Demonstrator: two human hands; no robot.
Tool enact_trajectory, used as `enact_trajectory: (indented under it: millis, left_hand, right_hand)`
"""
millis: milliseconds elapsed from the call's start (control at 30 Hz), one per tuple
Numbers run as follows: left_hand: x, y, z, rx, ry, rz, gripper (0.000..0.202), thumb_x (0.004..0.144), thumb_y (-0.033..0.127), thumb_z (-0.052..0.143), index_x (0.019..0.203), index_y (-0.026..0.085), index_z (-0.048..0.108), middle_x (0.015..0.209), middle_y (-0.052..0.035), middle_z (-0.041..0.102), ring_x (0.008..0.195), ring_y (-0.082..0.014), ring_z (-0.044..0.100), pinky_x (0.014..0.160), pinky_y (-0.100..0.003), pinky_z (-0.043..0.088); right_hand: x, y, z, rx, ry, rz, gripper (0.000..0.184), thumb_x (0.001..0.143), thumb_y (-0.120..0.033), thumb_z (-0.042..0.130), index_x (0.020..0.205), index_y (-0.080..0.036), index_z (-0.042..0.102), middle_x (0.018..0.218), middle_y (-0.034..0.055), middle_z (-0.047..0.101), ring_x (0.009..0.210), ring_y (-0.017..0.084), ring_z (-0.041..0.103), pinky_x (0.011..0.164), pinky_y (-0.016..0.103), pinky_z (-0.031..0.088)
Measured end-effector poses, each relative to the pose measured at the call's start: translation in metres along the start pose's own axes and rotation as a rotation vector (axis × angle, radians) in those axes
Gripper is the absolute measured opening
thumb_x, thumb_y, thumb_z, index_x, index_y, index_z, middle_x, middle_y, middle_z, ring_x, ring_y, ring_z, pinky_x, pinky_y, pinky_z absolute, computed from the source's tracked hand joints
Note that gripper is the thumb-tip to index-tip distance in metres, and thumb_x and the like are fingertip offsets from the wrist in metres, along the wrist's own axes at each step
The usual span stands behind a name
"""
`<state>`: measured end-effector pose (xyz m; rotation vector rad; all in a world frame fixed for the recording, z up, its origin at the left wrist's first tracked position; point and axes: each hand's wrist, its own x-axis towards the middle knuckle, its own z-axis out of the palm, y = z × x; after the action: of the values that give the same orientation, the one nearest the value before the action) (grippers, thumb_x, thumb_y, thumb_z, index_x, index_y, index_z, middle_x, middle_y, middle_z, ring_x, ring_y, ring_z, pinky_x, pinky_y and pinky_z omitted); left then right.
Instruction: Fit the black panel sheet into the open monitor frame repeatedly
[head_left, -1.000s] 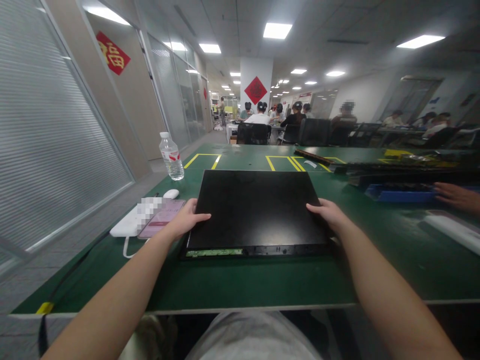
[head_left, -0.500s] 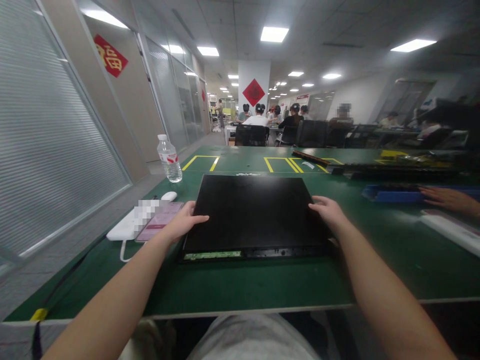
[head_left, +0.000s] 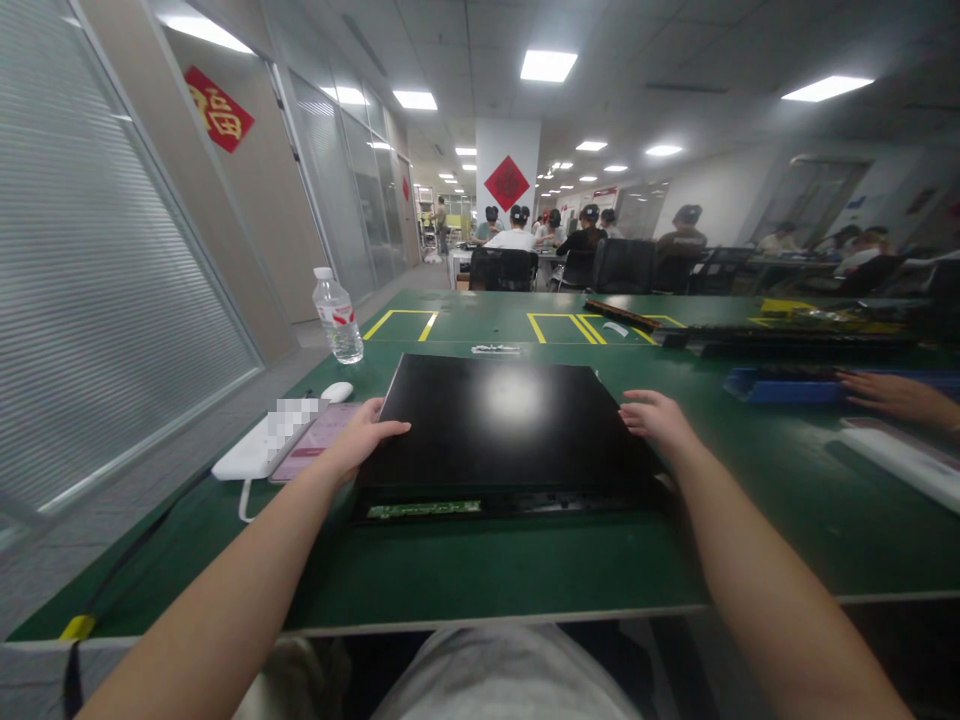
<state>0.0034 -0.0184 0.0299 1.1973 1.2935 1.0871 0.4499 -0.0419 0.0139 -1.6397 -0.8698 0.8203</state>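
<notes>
A flat black panel (head_left: 502, 420) lies in front of me on the green table (head_left: 480, 570). A strip of green circuit board shows under its near edge. My left hand (head_left: 361, 442) grips the panel's left edge, thumb on top. My right hand (head_left: 658, 420) holds the right edge, fingers over the top. The panel's near side sits slightly raised off the table.
A phone and a white charger (head_left: 259, 450) lie left of the panel, with a white mouse (head_left: 337, 391) and a water bottle (head_left: 337, 316) behind. Another person's hand (head_left: 889, 393) rests by a blue tray (head_left: 780, 385) at right. Yellow floor-style markings and dark parts lie farther back.
The panel has tipped so its top now catches a ceiling light's glare, and a small white strip behind its far edge has come into sight. Both hands stayed on its edges.
</notes>
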Motion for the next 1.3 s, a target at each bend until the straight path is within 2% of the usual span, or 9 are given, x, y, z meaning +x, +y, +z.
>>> enact_trajectory:
  millis: [167, 300, 400, 500, 667, 900, 1067, 1300]
  left_hand:
    - [0.000, 0.010, -0.001, 0.026, 0.120, -0.037, 0.036, 0.053, 0.027, 0.077, 0.087, 0.025, 0.065, 0.074, 0.0000, 0.073, 0.078, -0.0294, 0.071, 0.065, -0.036, 0.056]
    - [0.002, 0.011, -0.003, -0.030, 0.185, -0.081, 0.038, 0.053, 0.025, 0.070, 0.090, 0.022, 0.068, 0.066, 0.0020, 0.069, 0.060, -0.0234, 0.067, 0.053, -0.031, 0.052]
    - [0.005, 0.009, -0.007, -0.041, 0.202, -0.101, 0.044, 0.051, 0.025, 0.070, 0.095, 0.020, 0.069, 0.067, 0.0019, 0.069, 0.055, -0.0212, 0.065, 0.048, -0.028, 0.049]
    - [0.006, 0.009, -0.007, 0.000, 0.189, -0.110, 0.046, 0.051, 0.024, 0.070, 0.097, 0.020, 0.070, 0.071, 0.0001, 0.071, 0.057, -0.0223, 0.066, 0.049, -0.028, 0.049]
    - [0.002, 0.010, -0.001, 0.039, 0.167, -0.106, 0.039, 0.051, 0.023, 0.069, 0.089, 0.021, 0.070, 0.067, 0.0007, 0.071, 0.060, -0.0234, 0.067, 0.052, -0.029, 0.049]
    - [0.003, 0.004, -0.001, -0.019, -0.008, -0.105, 0.033, 0.047, 0.025, 0.075, 0.078, 0.020, 0.066, 0.063, 0.0004, 0.071, 0.059, -0.0218, 0.067, 0.054, -0.028, 0.051]
    - [0.003, 0.003, -0.002, -0.028, -0.003, -0.127, 0.033, 0.051, 0.024, 0.075, 0.083, 0.020, 0.067, 0.064, 0.0003, 0.072, 0.056, -0.0209, 0.068, 0.052, -0.027, 0.051]
    - [-0.004, 0.008, 0.004, -0.085, -0.029, -0.130, 0.029, 0.060, 0.013, 0.075, 0.087, 0.018, 0.067, 0.073, -0.0035, 0.075, 0.063, -0.0205, 0.071, 0.060, -0.028, 0.056]
  right_hand:
    - [-0.005, -0.005, 0.001, 0.041, -0.015, -0.008, 0.027, 0.073, -0.013, 0.067, 0.099, -0.020, 0.063, 0.072, 0.0054, 0.069, 0.065, 0.016, 0.066, 0.054, 0.024, 0.052]
    - [-0.009, -0.010, 0.005, 0.008, 0.003, -0.010, 0.026, 0.074, -0.013, 0.064, 0.100, -0.017, 0.064, 0.071, 0.0041, 0.069, 0.058, 0.011, 0.059, 0.047, 0.018, 0.042]
    - [-0.010, -0.010, 0.006, -0.026, -0.003, -0.005, 0.023, 0.075, -0.015, 0.063, 0.098, -0.016, 0.064, 0.070, 0.0042, 0.069, 0.053, 0.009, 0.053, 0.044, 0.018, 0.037]
    - [-0.008, -0.008, 0.007, -0.050, 0.004, -0.014, 0.022, 0.075, -0.015, 0.063, 0.097, -0.016, 0.064, 0.068, 0.0046, 0.068, 0.051, 0.009, 0.050, 0.043, 0.019, 0.035]
    - [-0.006, -0.005, 0.005, -0.106, 0.046, -0.034, 0.020, 0.074, -0.016, 0.063, 0.094, -0.015, 0.065, 0.065, 0.0048, 0.068, 0.050, 0.010, 0.050, 0.045, 0.021, 0.035]
    - [-0.004, -0.002, 0.001, -0.169, 0.071, -0.045, 0.014, 0.071, -0.015, 0.062, 0.085, -0.015, 0.066, 0.061, 0.0048, 0.067, 0.054, 0.012, 0.055, 0.051, 0.023, 0.041]
    - [0.003, 0.005, 0.000, -0.199, 0.065, -0.051, 0.016, 0.070, -0.017, 0.062, 0.085, -0.016, 0.066, 0.063, 0.0054, 0.068, 0.056, 0.014, 0.060, 0.054, 0.024, 0.043]
    - [0.008, 0.009, -0.002, -0.217, 0.072, -0.063, 0.018, 0.068, -0.018, 0.063, 0.085, -0.017, 0.068, 0.065, 0.0056, 0.070, 0.059, 0.015, 0.060, 0.056, 0.025, 0.042]
